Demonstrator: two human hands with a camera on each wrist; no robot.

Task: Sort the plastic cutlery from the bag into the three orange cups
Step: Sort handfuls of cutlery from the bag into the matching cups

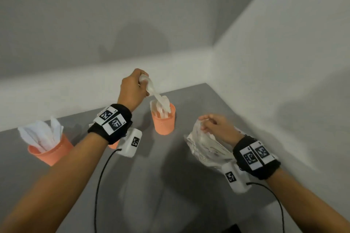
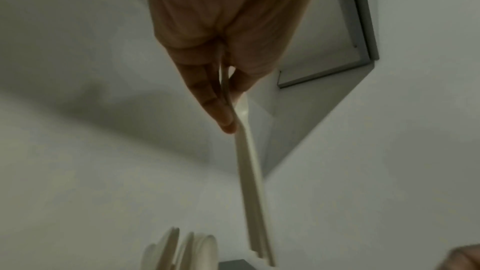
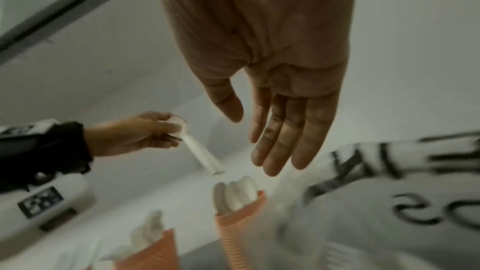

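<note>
One white spoon (image 1: 154,91) hangs from the left hand (image 1: 132,89), just above the far cup (image 1: 163,121), which already holds other spoons. The fingers (image 2: 221,110) pinch it at the bowl end, with the handle pointing down. It looks light, stiff and a bit slippery, so a soft pinch should do. The right hand (image 1: 216,126) is at the bag (image 1: 204,147) on the table (image 1: 151,185); in the wrist view its fingers (image 3: 280,141) look straight.
</note>
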